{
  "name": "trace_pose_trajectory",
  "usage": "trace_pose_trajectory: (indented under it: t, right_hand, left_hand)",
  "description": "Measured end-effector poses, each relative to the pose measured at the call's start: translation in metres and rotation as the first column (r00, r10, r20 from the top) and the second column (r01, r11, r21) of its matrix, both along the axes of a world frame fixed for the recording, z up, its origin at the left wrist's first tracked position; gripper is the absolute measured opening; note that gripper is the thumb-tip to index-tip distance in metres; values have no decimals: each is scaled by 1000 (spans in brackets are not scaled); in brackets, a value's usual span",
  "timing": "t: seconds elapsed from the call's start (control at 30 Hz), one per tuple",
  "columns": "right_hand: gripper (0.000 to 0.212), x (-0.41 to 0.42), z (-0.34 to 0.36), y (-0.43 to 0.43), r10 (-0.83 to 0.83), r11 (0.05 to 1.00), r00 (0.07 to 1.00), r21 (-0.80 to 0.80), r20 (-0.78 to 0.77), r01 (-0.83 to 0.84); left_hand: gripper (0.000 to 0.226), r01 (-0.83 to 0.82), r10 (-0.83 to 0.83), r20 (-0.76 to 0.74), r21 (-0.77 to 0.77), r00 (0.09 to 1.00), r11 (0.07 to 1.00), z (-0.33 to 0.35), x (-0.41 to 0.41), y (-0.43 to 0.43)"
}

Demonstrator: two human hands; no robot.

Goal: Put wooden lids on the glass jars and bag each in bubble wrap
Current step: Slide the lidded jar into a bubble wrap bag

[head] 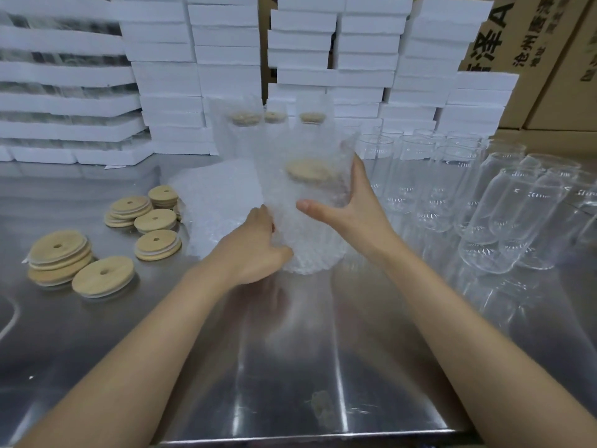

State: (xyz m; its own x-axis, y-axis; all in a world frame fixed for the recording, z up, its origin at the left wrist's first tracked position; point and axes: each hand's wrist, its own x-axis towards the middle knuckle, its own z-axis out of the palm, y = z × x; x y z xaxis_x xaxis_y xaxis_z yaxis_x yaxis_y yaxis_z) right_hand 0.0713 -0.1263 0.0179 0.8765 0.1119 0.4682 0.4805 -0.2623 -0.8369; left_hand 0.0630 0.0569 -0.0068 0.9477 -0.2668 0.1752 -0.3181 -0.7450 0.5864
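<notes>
At the near middle of the steel table (290, 367), the left hand (255, 250) has its fingers curled around the lower side of a bubble-wrap bag (303, 221) and the right hand (342, 205) has its fingers spread against the right side, the lidded glass jar (323, 189) inside with its wooden lid (309, 169) showing through. The slick wrap could let the jar slip and knock the bare jars (504, 205) crowded just to the right. Farther back, three bagged jars (274, 124) stand close enough to topple if this one is set down carelessly.

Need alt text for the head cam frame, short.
Both hands, left hand and right hand, hold a lidded jar inside a bubble wrap bag above a steel table. Loose wooden lids lie to the left, empty glass jars to the right, white foam boxes behind.
</notes>
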Motion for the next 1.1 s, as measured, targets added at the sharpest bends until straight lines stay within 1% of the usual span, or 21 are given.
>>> trace_pose_trajectory:
  t: [0.07, 0.1, 0.17, 0.2, 0.27, 0.3, 0.33, 0.4, 0.43, 0.47, 0.5, 0.53, 0.6, 0.7, 0.77, 0.83, 0.9, 0.93, 1.0, 1.07, 1.1]
  right_hand:
    - [98, -2, 5, 0, -19, 1000, 1000, 3, 11, 18]
    - [91, -2, 7, -1, -25, 1000, 1000, -15, 9, 25]
    - [70, -2, 8, -5, -15, 999, 1000, -39, -1, 15]
    - [58, -3, 8, -7, -1, 999, 1000, -41, -8, 1]
    - [39, -5, 13, -10, 53, 998, 998, -23, -18, -54]
    - [37, -7, 16, -12, 108, 994, 994, 0, -27, -108]
    - [45, -8, 19, -14, 164, 987, 985, 14, -46, -163]
    - [80, -12, 24, -17, 213, 975, 975, -42, -69, -216]
    - [95, -15, 27, -16, 197, 973, 978, -113, -70, -204]
    - [104, -18, 30, -13, 156, 968, 986, -190, -56, -164]
    - [108, -20, 33, -11, 93, 959, 995, -266, -20, -95]
    - [105, -21, 36, -10, 26, 943, 999, -331, 37, -12]
    - [86, -21, 43, -11, -46, 915, 993, -395, 109, 85]
    - [54, -17, 55, -13, -29, 915, 997, -399, 72, 56]
    - [48, -11, 65, -13, -30, 919, 998, -390, 62, 52]
    - [51, -4, 82, -14, -52, 933, 996, -353, 71, 73]
    - [54, 9, 107, -19, -106, 944, 986, -299, 127, 140]
    - [55, 18, 123, -23, -144, 944, 974, -272, 172, 188]
    - [51, 39, 160, -31, -214, 934, 932, -217, 292, 282]
    - [36, 68, 197, -40, -288, 901, 873, -197, 394, 386]
    - [27, 84, 214, -44, -324, 872, 851, -218, 414, 439]
  left_hand:
    - [39, 24, -9, 132, -118, 991, 993, 1, -1, -4]
    - [42, 60, -19, 182, -220, 983, 974, 2, -1, -6]
    - [44, 171, -84, 221, -409, 972, 896, 5, -4, -10]
    - [51, 218, -127, 226, -444, 966, 869, 8, -7, -12]
    - [74, 248, -159, 226, -445, 961, 861, 6, -6, -16]
    - [84, 235, -147, 226, -435, 963, 869, 4, -4, -18]
    - [91, 203, -113, 225, -433, 968, 878, 1, -3, -18]
    - [91, 151, -40, 239, -467, 970, 871, -2, -1, -18]
    - [88, 142, -15, 258, -480, 966, 866, -3, 0, -19]
    - [86, 137, 1, 275, -484, 961, 864, -3, -1, -19]
    - [83, 141, 9, 295, -484, 955, 864, -3, -2, -20]
    - [80, 151, 10, 319, -477, 948, 866, -4, -2, -21]
    - [73, 178, 2, 373, -448, 928, 876, -6, -3, -23]
    - [62, 214, 5, 437, -452, 900, 866, -5, -3, -24]
    - [61, 241, 45, 493, -500, 869, 832, -8, 3, -23]
    - [63, 219, 124, 514, -555, 849, 802, -13, 11, -20]
    - [56, 96, 218, 517, -512, 828, 853, -17, 19, -14]
    - [54, 0, 249, 510, -439, 823, 898, -19, 24, -11]
    - [55, -178, 268, 495, -222, 826, 959, -23, 31, -8]
    - [59, -242, 198, 490, 26, 849, 970, -26, 35, -11]
    - [62, -248, 157, 474, 134, 866, 959, -27, 36, -14]
